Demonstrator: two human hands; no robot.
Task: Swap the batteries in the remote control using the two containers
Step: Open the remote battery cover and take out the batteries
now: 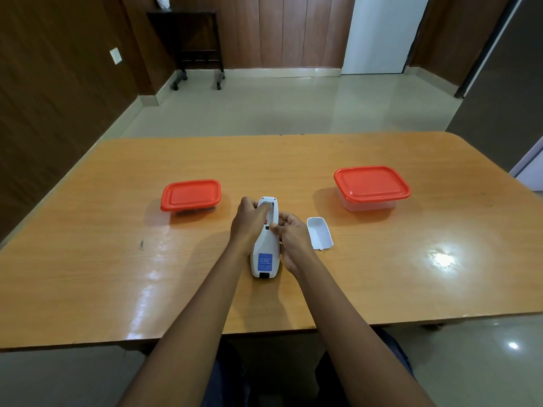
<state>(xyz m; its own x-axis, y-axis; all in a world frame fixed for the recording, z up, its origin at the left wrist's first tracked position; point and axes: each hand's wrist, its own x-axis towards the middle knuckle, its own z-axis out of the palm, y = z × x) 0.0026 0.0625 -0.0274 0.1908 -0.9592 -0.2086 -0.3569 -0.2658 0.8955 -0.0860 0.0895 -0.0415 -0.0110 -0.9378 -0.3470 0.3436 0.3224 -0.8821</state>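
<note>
Remote control lies gripped between left hand and right hand.

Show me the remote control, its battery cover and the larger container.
remote control (265, 262): head view, blue label on its back.
battery cover (319, 234): head view, middle of its hollow inside.
larger container (371, 183): head view, centre of its red lid.

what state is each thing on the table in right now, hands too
remote: lying face down, back open
battery cover: off, lying inside up, right of the remote
left container: lid on
right container: lid on
left hand: fingertips in the remote's open back, grip unclear
right hand: holds the remote by its side
</note>
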